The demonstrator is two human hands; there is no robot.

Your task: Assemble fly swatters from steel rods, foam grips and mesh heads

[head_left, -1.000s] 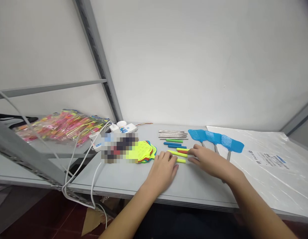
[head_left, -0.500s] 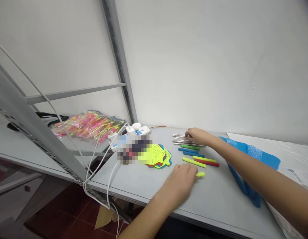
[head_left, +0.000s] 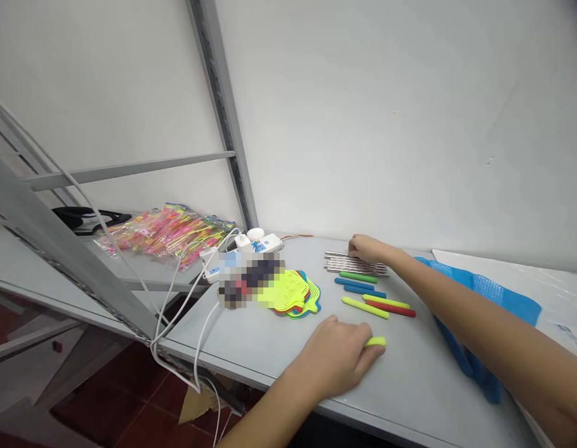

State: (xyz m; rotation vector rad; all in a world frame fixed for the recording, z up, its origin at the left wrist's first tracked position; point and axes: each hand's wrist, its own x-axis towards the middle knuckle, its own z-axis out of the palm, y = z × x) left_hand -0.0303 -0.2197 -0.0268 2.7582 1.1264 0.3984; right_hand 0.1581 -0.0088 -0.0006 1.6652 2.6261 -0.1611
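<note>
My left hand [head_left: 335, 354] is closed around a yellow plastic handle [head_left: 376, 341], whose rounded end sticks out past the thumb. My right hand [head_left: 367, 249] reaches to the back of the table, fingers pinched at a row of thin metal rods [head_left: 337, 264]; the fingertips are partly hidden. Between the hands lie a green handle [head_left: 358, 277], two blue handles [head_left: 354, 284], two more yellow handles [head_left: 365, 308] and a red handle [head_left: 390, 308]. Left of them, flat perforated fly swatter heads [head_left: 291, 292] are stacked, yellow on top, with red and blue edges showing.
A blue mesh piece [head_left: 491, 289] lies under my right forearm, by white sheeting [head_left: 561, 298]. Power strips [head_left: 268, 243] with white cables stand behind a blurred patch. Beyond the grey metal rack post [head_left: 223, 112] lies a clear bag of colourful pieces [head_left: 165, 233].
My left hand has come slightly nearer with the yellow handle, its thumb now showing. The right hand stays at the metal rods. The view has shifted a little.
</note>
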